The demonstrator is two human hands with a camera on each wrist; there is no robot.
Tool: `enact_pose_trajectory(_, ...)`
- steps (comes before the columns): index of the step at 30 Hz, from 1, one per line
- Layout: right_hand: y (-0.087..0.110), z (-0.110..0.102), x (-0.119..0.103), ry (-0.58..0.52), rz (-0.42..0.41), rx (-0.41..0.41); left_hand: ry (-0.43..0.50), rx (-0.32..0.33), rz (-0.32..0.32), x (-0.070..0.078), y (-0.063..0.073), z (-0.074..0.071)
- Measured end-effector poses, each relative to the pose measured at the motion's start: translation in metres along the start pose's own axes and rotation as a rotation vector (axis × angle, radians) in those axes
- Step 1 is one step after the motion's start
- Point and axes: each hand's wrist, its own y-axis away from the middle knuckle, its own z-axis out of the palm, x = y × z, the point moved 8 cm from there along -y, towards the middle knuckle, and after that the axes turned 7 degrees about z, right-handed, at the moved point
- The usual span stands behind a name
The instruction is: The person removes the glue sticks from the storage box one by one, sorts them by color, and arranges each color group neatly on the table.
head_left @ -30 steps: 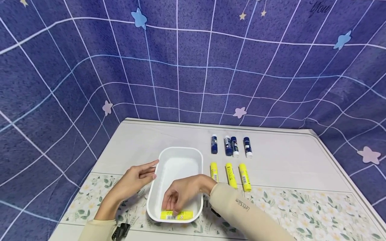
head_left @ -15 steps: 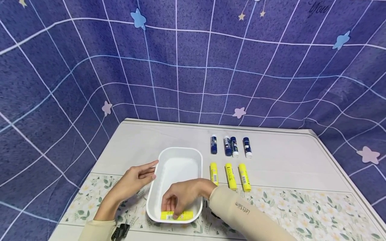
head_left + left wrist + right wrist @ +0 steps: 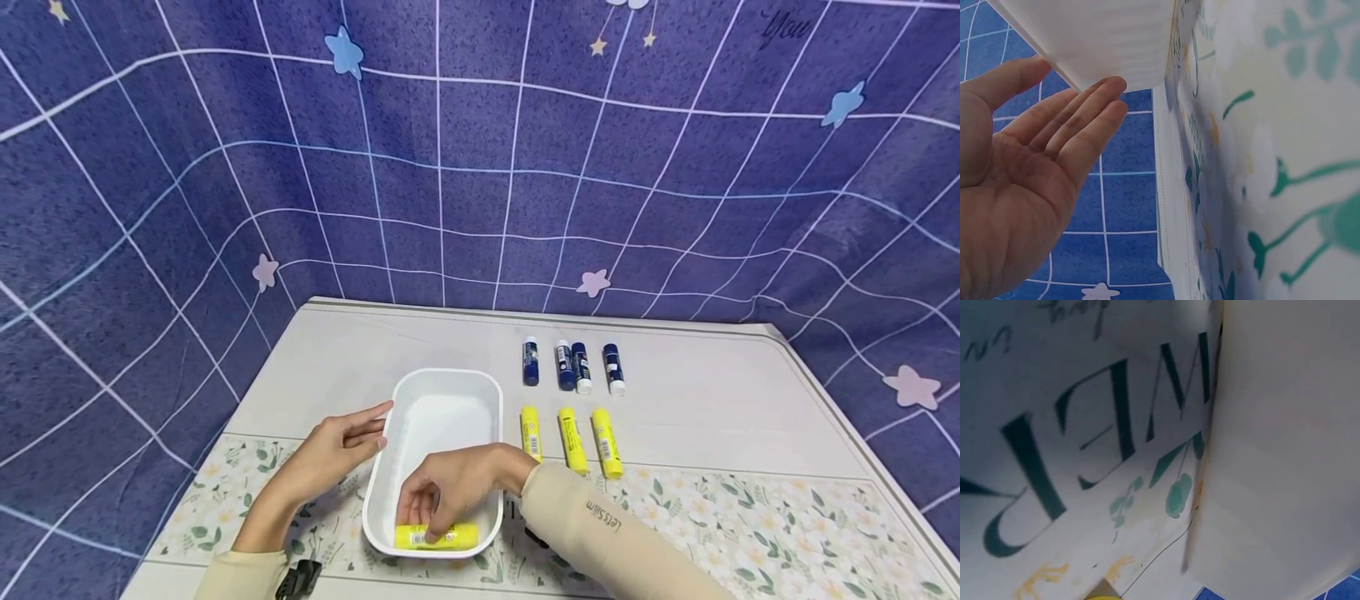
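Note:
A white plastic box [image 3: 442, 412] stands at the near middle of the table. At its near end lies a yellow glue stick [image 3: 457, 536], crosswise on the floor of the box. My right hand [image 3: 457, 492] reaches in over the right rim and holds this stick, thumb on the near side and fingers curled behind. My left hand [image 3: 330, 450] touches the left side of the box. Its fingers are nearly straight in the left wrist view, with fingertips [image 3: 1113, 84] against the box's outer wall [image 3: 1110, 37]. The right wrist view shows the wall from outside and hides that hand.
Three more yellow glue sticks [image 3: 572, 440] lie in a row right of the box. Behind them, several blue-and-white glue sticks [image 3: 581, 367] form a second row. The flowered tablecloth [image 3: 735, 525] covers the table; a blue curtain [image 3: 480, 200] hangs behind it.
My right thumb has come down onto the yellow glue stick in the box, and the stick has shifted slightly left. The left hand and the other sticks stay as they were.

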Motion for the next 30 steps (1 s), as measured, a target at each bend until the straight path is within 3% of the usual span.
enact_pose_trajectory(8, 0.002, -0.007, -0.003, -0.067, -0.016, 0.029, -0.019, 0.002, 0.01, 0.001, 0.0, 0.0)
enact_pose_trajectory(15, 0.013, -0.026, -0.006, -0.133, -0.06, 0.099, -0.024, 0.006, 0.007, 0.0, -0.001, 0.0)
enact_pose_trajectory(30, 0.058, -0.088, 0.01, -0.512, -0.092, 0.409, -0.013, 0.002, -0.018, -0.002, -0.001, 0.002)
